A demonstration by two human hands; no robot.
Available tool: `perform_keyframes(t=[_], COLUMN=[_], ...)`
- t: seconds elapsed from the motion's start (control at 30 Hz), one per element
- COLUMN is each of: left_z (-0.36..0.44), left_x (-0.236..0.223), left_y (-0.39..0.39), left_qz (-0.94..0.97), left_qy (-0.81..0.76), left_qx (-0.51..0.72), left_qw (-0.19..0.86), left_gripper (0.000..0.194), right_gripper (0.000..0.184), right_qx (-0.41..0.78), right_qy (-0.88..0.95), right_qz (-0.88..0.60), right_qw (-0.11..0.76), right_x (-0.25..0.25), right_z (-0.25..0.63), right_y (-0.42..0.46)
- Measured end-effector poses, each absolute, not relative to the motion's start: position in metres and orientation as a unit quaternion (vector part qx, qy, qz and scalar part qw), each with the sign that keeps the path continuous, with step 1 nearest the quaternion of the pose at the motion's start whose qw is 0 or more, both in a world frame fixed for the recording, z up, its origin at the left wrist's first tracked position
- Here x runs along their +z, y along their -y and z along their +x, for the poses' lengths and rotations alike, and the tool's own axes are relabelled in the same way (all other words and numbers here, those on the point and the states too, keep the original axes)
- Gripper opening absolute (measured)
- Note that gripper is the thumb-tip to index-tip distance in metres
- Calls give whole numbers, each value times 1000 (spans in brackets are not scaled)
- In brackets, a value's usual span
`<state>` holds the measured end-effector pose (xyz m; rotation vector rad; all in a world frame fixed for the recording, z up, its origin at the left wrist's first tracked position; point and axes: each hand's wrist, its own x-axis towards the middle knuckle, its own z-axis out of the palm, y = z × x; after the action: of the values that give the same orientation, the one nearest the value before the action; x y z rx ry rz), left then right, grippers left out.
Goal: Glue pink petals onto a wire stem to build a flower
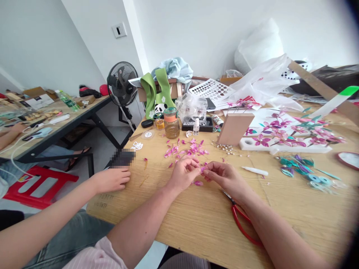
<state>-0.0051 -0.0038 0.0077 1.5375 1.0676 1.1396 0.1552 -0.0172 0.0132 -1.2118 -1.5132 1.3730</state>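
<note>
Left hand and right hand, each grip pinched on one small pink petal: seemingly light, thin, fragile, best held by its edge

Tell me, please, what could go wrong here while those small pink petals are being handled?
The left hand and right hand pinch one tiny pink petal between them; it could slip and be lost among the loose petals. The red-handled cutters lie under the right forearm and might be knocked. The co-worker's hand rests close by and could bump.

wooden table, pink petals (scattered), red scissors
</note>
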Motion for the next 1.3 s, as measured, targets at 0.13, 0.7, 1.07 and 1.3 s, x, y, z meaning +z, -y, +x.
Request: perform_keyframes(t=[0.13,0.7,1.07,1.3], left_z=[-5,-4,-10,-154], left_x=[9,10,13,40], left_y=[4,5,10,34], left_qz=[621,597,585,547], left_qy=[-437,-442,-450,-489], left_qx=[461,449,410,423], left_qw=[459,497,536,532], left_gripper=[8,8,28,31], right_gripper=[34,36,36,34], right_qx=[541,537,548,539], right_qy=[591,585,579,588], right_qz=[-469,-468,-467,-465], right_qw=[372,389,382,385], right_x=[14,12,13,14], right_z=[155,156,156,156], right_y=[17,18,18,19])
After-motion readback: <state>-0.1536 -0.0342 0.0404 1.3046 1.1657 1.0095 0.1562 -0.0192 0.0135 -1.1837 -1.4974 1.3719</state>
